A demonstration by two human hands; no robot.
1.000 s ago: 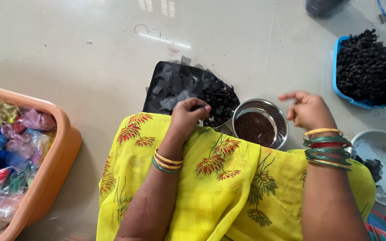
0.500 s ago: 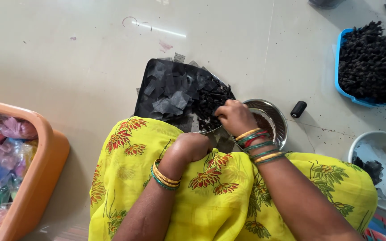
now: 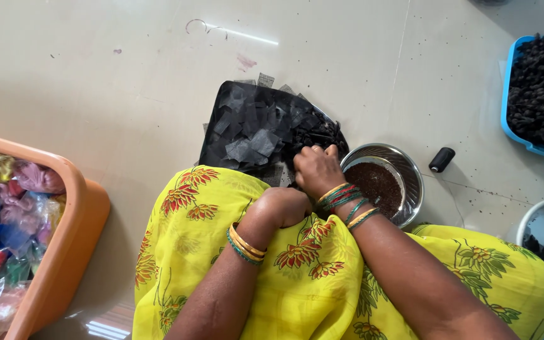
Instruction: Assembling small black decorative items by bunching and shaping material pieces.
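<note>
Two hands meet at the near edge of a black tray on the floor.

In the head view, the right hand reaches onto the black tray, fingers curled narrow among the dark paper squares and a small heap of dark sticks; what it pinches is hidden. The left hand rests as a closed fist on the yellow cloth; I cannot tell if it holds anything. Just beside the tray's right corner stands one steel bowl of brown powder, then one black spool. One blue tray of dark pieces, one white bowl and one orange tub of coloured bags are cut off by the frame edges.
</note>
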